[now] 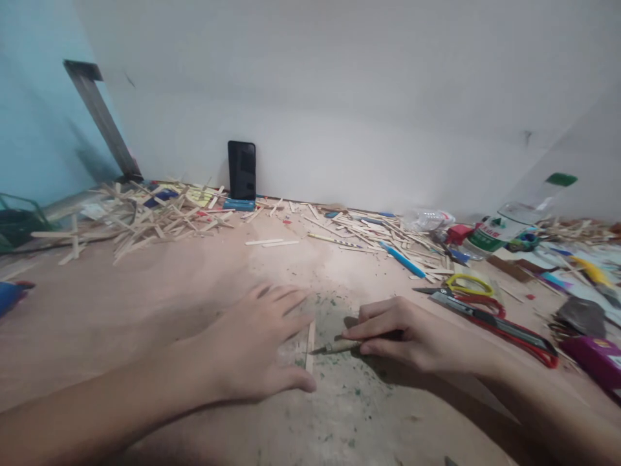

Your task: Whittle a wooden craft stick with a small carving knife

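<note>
A pale wooden craft stick (310, 346) lies on the tabletop, pointing away from me. My left hand (262, 343) is spread low over the table, its thumb and index finger holding the stick down near its two ends. In my right hand (405, 333) is a small craft knife (339, 346), pinched by its light handle. The knife's thin dark tip meets the stick's right edge about midway along; whether it has cut in cannot be seen. Small green crumbs are scattered on the table (349, 414) around both hands.
Scissors (468, 285) and a red utility knife (504, 327) lie to the right, near a tilted plastic bottle (504, 226). A blue pen (402, 260) and many loose sticks lie farther back. A phone (242, 169) leans against the wall; joined sticks (150, 223) pile up at left.
</note>
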The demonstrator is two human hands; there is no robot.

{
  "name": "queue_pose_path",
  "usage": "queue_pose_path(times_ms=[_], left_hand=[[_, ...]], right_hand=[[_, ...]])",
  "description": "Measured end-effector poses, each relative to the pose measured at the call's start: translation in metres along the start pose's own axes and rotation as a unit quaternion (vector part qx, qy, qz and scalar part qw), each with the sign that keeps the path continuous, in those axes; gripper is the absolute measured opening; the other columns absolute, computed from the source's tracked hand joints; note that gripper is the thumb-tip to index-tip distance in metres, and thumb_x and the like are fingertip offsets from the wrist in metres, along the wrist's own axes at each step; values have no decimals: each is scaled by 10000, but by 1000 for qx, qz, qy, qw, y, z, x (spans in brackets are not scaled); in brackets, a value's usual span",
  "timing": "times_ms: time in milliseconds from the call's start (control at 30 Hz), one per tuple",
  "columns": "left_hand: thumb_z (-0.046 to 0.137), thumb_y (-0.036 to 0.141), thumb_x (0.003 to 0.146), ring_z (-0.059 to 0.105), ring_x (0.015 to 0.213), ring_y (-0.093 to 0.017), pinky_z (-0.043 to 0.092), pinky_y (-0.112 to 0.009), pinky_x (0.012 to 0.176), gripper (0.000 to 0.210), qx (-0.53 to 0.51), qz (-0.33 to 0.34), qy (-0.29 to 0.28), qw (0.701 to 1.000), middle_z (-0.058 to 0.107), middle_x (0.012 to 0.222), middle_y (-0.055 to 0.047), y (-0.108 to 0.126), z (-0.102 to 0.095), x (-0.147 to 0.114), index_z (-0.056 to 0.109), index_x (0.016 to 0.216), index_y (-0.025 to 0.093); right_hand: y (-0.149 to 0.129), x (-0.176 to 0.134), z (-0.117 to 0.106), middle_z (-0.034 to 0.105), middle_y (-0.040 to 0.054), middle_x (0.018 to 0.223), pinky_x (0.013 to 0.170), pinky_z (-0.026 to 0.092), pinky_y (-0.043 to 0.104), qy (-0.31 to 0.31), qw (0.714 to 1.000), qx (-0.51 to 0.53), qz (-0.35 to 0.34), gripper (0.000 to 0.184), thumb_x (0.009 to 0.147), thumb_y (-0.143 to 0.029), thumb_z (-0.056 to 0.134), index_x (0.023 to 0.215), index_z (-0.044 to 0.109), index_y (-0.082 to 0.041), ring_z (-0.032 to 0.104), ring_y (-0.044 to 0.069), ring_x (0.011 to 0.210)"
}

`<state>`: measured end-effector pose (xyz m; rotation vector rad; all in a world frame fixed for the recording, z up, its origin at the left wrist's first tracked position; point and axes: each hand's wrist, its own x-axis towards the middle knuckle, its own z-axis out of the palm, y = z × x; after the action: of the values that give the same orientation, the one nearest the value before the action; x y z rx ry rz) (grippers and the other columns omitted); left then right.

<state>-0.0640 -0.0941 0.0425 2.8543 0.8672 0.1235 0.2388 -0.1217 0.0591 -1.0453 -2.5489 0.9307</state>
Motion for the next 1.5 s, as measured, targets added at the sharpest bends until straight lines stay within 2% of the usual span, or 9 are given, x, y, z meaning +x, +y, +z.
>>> queue_pose_path(times_ms=[233, 400, 600, 800, 1000, 1267, 1500], left_hand=[[735, 791, 909, 520, 1564, -456, 394, -669, 1292, 838, 0, -1, -3, 1000, 528, 1706, -206, 0, 2, 2, 674, 1533, 235], [721, 809, 909, 495, 1586, -436, 374, -630, 1310, 826, -3, -4, -3, 1000, 509, 1728, -175, 0, 3, 2, 683, 1523, 257], [716, 811, 911, 478, 1600, -441, 365, -640, 1311, 839, -5, -5, -14, 1000, 495, 1734, -189, 0, 1, 2, 680, 1524, 240], [716, 813, 911, 488, 1591, -452, 381, -669, 1299, 863, -10, -4, -14, 1000, 492, 1728, -210, 1, 0, 2, 663, 1547, 233], [753, 790, 898, 477, 1601, -451, 370, -658, 1310, 833, -14, -7, -12, 1000, 501, 1727, -197, 2, 0, 3, 691, 1513, 232], [749, 798, 896, 461, 1615, -434, 367, -660, 1313, 841, -23, -16, -22, 999, 488, 1732, -211, 2, 1, 2, 685, 1524, 242], [776, 814, 858, 456, 1619, -437, 370, -652, 1311, 849, -34, -29, -25, 999, 473, 1743, -199, 4, 0, 4, 712, 1497, 259]], right_hand=[[2, -3, 4, 770, 82, 1029, 787, 542, 224, 44, 999, -16, -7, 296, 1117, -242, 639, 1330, 843, -223, 710, 146, 846], [0, -3, 5, 815, 78, 1125, 858, 553, 212, 40, 999, -12, -2, 283, 1109, -209, 633, 1280, 857, -230, 757, 151, 955], [0, -6, 6, 861, 74, 1076, 766, 575, 229, 51, 998, -6, 20, 298, 1134, -323, 630, 1317, 830, -200, 782, 164, 868], [-5, -3, 6, 823, 60, 1012, 755, 555, 228, 39, 999, -24, 9, 290, 1100, -250, 669, 1336, 837, -255, 746, 155, 830], [-9, -4, 3, 808, 71, 972, 713, 519, 198, 30, 999, -30, -4, 341, 1154, -280, 564, 1363, 827, -225, 723, 132, 795], [-8, -3, 3, 828, 78, 1025, 727, 524, 199, 16, 1000, -27, -2, 324, 1154, -285, 588, 1370, 826, -242, 748, 139, 837], [-6, -1, 4, 824, 95, 1003, 718, 534, 226, 11, 1000, -22, -4, 358, 1174, -359, 552, 1364, 826, -230, 726, 149, 800]])
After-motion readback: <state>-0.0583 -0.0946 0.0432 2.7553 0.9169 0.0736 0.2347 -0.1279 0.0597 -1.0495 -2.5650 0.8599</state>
